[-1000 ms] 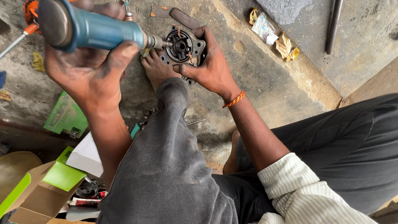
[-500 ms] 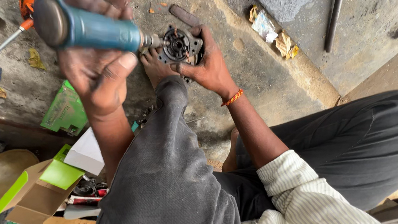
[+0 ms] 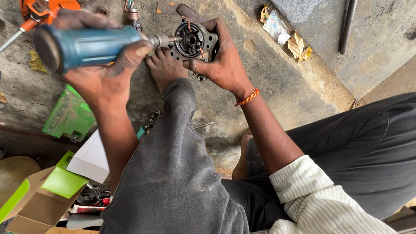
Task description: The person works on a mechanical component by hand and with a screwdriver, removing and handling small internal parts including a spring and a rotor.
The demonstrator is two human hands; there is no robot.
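My left hand [image 3: 102,78] grips a thick blue-handled driver [image 3: 86,45] held level, with its metal tip pointing right into a round black metal housing [image 3: 192,40]. My right hand [image 3: 223,63], with an orange thread band on the wrist, holds that housing at its right rim and steadies it against the concrete floor. My bare foot [image 3: 163,68] rests just below and left of the housing, under the driver's shaft. My raised knee in grey trousers fills the lower middle of the view.
An orange power tool [image 3: 48,5] with a long shaft lies at the top left. A green box [image 3: 70,116], a white box [image 3: 91,160] and an open cardboard box [image 3: 35,207] sit at the left. Crumpled wrappers [image 3: 286,35] and a metal rod [image 3: 351,9] lie at the right.
The driver's tip has stayed at the housing while my left hand shifted slightly on the handle. My right hand keeps its hold on the housing.
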